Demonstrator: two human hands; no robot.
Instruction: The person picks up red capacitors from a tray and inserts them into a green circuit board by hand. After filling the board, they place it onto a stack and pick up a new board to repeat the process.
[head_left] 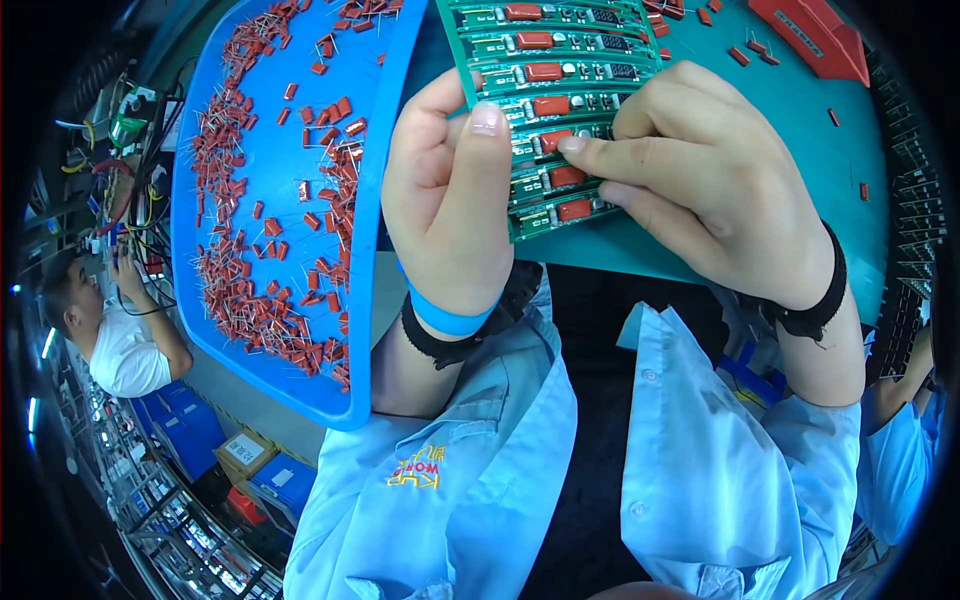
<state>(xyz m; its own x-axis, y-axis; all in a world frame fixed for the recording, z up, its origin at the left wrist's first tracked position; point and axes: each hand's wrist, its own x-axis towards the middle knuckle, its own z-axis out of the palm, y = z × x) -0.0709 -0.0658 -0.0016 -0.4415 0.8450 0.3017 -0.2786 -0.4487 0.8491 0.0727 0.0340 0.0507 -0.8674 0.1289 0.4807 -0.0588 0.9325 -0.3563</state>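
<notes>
My left hand (pixel 450 190) grips the left edge of a green circuit board panel (pixel 590 88), thumb on top and fingers curled beneath. The panel is made of several strips, each carrying a red box-shaped capacitor (pixel 545 72). My right hand (pixel 715 180) reaches over the panel from the right. Its index fingertip presses on a red capacitor (pixel 551 141) in one of the nearer strips. The other right fingers are bent, and the thumb lies close to the strips' right side. Whether the right fingers pinch anything else is hidden.
On the left stands a blue tray (pixel 362 300) with many loose red capacitors (pixel 262 325). More capacitors lie scattered on the green mat (pixel 790 130). A red bin-like piece (pixel 812 38) sits at the far right. At left, a person (pixel 125 330) in white works nearby; a blue sleeve (pixel 900 470) shows at right.
</notes>
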